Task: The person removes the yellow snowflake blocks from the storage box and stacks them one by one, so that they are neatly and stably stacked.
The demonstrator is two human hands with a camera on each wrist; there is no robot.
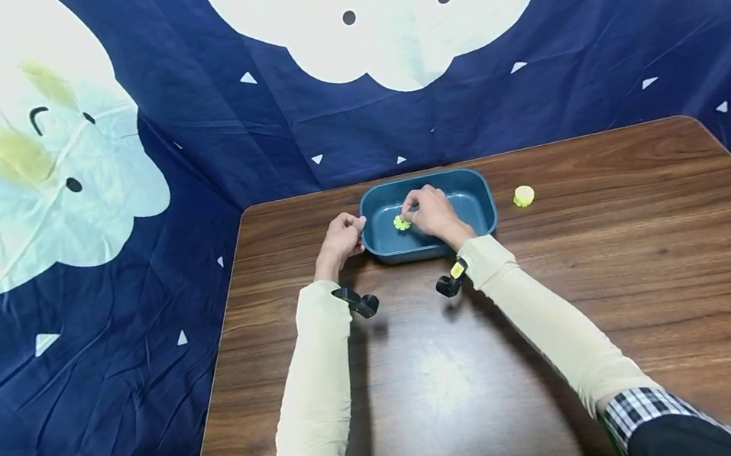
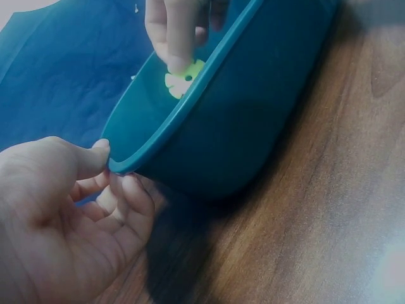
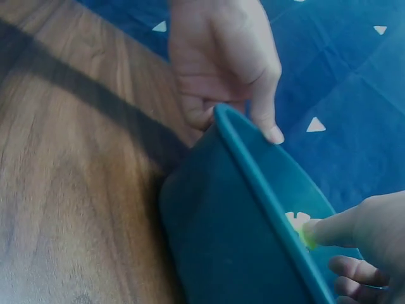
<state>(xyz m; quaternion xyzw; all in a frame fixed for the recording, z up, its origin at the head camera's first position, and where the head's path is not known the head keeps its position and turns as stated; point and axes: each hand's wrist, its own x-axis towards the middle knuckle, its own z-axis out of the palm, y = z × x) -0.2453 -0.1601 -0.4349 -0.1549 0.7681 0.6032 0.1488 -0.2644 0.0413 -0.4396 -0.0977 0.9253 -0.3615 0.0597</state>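
A teal plastic basin [image 1: 420, 254] stands near the table's far edge. At its left end my left hand [image 1: 339, 237] pinches the rim, thumb on top and fingers beneath, as the left wrist view shows at the basin's corner [image 2: 120, 163]. My right hand [image 1: 434, 213] reaches inside the basin and holds a small yellow-green flower-shaped piece [image 1: 401, 222] by its edge. Notched petals and a dark centre hole show on this piece [image 2: 182, 82] in the left wrist view. In the right wrist view, fingers partly cover the piece [image 3: 300, 227].
To the basin's right, a second yellow-green piece [image 1: 524, 196] with a round top and scalloped base sits on the wooden table [image 1: 620, 264]. A dark blue cloth [image 1: 186, 128] with white clouds hangs behind and to the left.
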